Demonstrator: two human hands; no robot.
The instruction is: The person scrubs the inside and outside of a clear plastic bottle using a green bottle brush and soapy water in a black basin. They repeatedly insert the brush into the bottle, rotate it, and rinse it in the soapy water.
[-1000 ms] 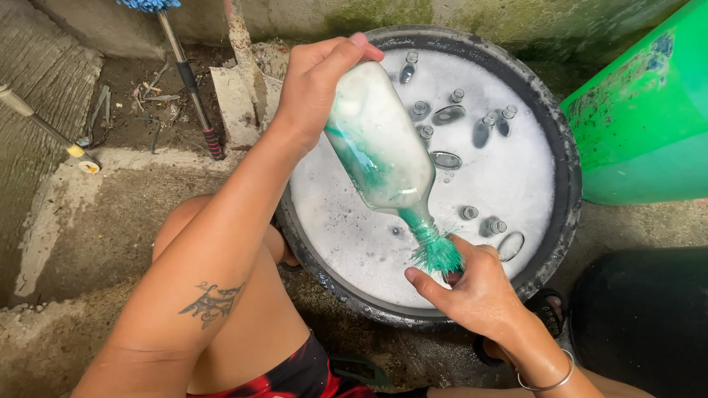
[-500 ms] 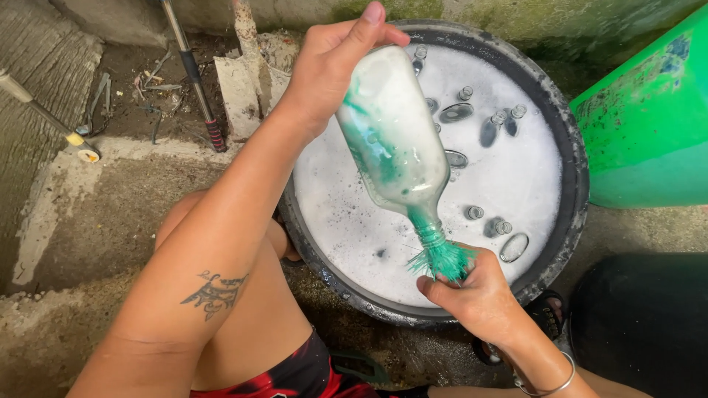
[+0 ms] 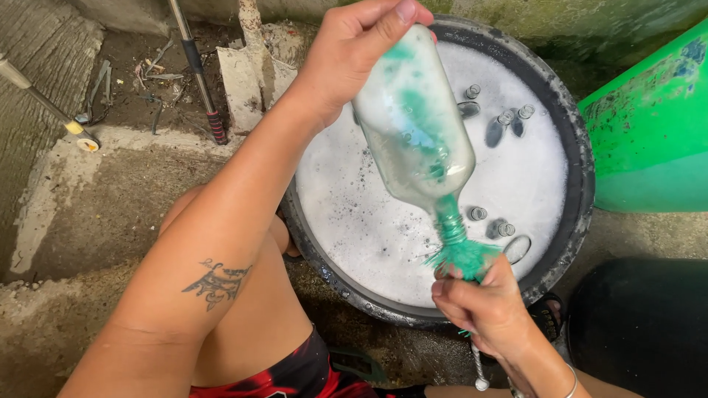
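Observation:
My left hand [image 3: 352, 51] grips the base of a clear glass bottle [image 3: 413, 125] full of white suds, held tilted with its neck pointing down over a black round basin [image 3: 571, 221]. A green bottle brush [image 3: 459, 254] is pushed into the neck, its bristles fanned out at the mouth and showing green through the glass. My right hand [image 3: 483, 306] is closed around the brush's twisted wire handle just below the bottle mouth. The basin holds foamy white water with several small bottles [image 3: 509, 121] floating in it.
A bright green drum [image 3: 649, 125] stands at the right, a black container [image 3: 641, 317] at the lower right. On the left, rough concrete ground, a concrete slab [image 3: 240, 77] and two tool handles [image 3: 195, 70] lie beyond my bare knee [image 3: 221, 221].
The bottle has swung to the right and stands more upright. My right hand moved down and right, and the brush now reaches deeper, with more green showing inside the glass.

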